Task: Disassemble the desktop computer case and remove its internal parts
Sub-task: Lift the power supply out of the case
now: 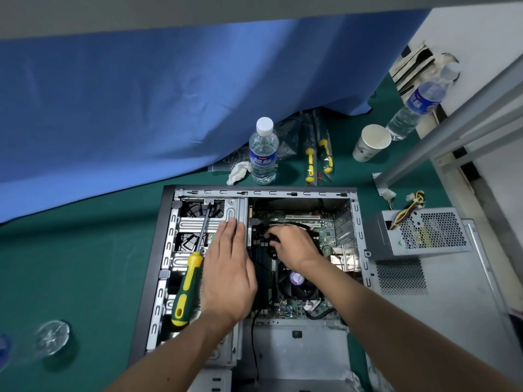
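Note:
The open desktop case [300, 192] lies flat on the green table. My left hand [229, 267] lies flat with straight fingers on the metal drive cage [198, 222]. Beside it, a green-and-yellow screwdriver [188, 287] rests on the cage with its tip at a top screw. Inside the case, my right hand [291, 246] curls its fingers round a black cable connector [271, 239] above the motherboard [317, 219]. The CPU fan [297, 281] shows just below my right wrist. The removed power supply [424, 233] sits to the right, outside the case.
A water bottle [263, 154], crumpled tissue [237, 172] and two yellow-handled tools in bags [318, 158] lie behind the case. A paper cup [370, 142] and second bottle [418, 106] stand at the back right. The grey side panel [452, 301] lies right. Blue cloth [141, 94] hangs behind.

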